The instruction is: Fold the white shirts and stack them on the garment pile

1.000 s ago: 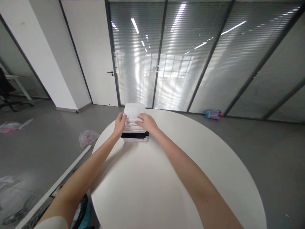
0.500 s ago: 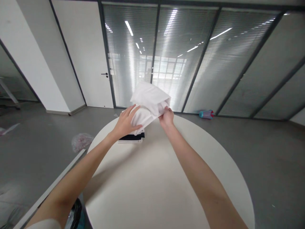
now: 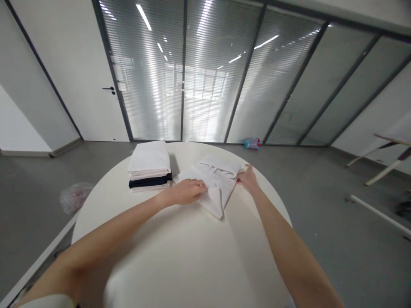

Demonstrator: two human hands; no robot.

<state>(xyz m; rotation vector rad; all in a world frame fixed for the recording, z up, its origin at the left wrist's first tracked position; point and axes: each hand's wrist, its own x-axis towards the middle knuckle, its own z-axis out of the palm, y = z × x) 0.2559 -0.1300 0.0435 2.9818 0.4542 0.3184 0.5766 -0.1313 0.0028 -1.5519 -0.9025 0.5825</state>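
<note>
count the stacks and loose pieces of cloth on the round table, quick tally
folded stack of cloth: 1
loose white garment: 1
total: 2

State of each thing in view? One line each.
White cloth garment: partly folded, lying on the round white table
Stack of folded white and black cloth: neat, on the table
Left hand: open, flat on the garment
Right hand: at the garment's corner, grip unclear
White door: shut
</note>
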